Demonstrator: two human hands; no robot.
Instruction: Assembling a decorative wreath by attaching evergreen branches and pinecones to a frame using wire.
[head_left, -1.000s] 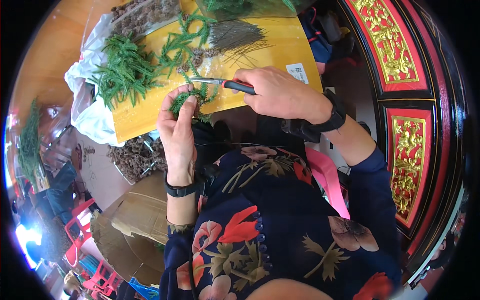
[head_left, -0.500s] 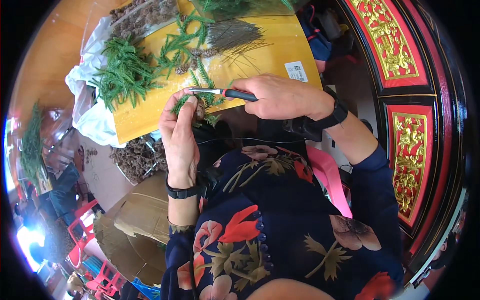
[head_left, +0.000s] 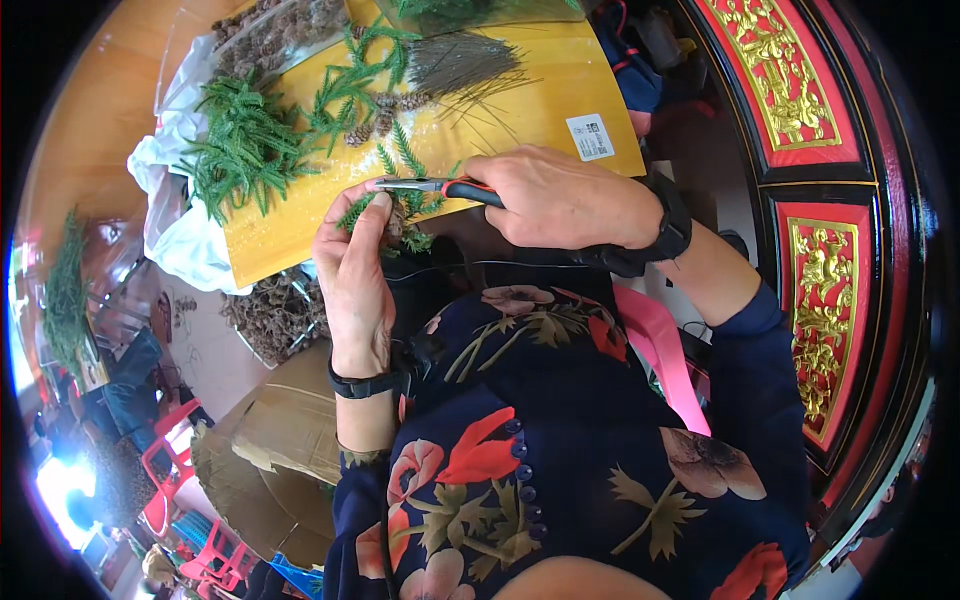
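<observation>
Place is looking like makeshift craft workshop. Yellow, flat-topped bench [head_left: 560, 95] is carrying green needle-leaved sprigs [head_left: 245, 145], brown pine cones [head_left: 272, 42], thin dark wires [head_left: 460, 62]; metal pliers with red-and-black handles [head_left: 470, 190] are being held at its edge. Torn brown cardboard box [head_left: 285, 425] is sitting nearby; red plastic chairs [head_left: 178, 416] are standing beyond.

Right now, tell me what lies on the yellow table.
On the table: green sprigs, pinecones, dark wires, a white label and two boxes. Anything under the sprigs or right hand is hidden.

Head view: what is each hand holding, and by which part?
Right hand: pliers, by the handles. Left hand: green sprigs, pinched; exact spot hidden.
</observation>
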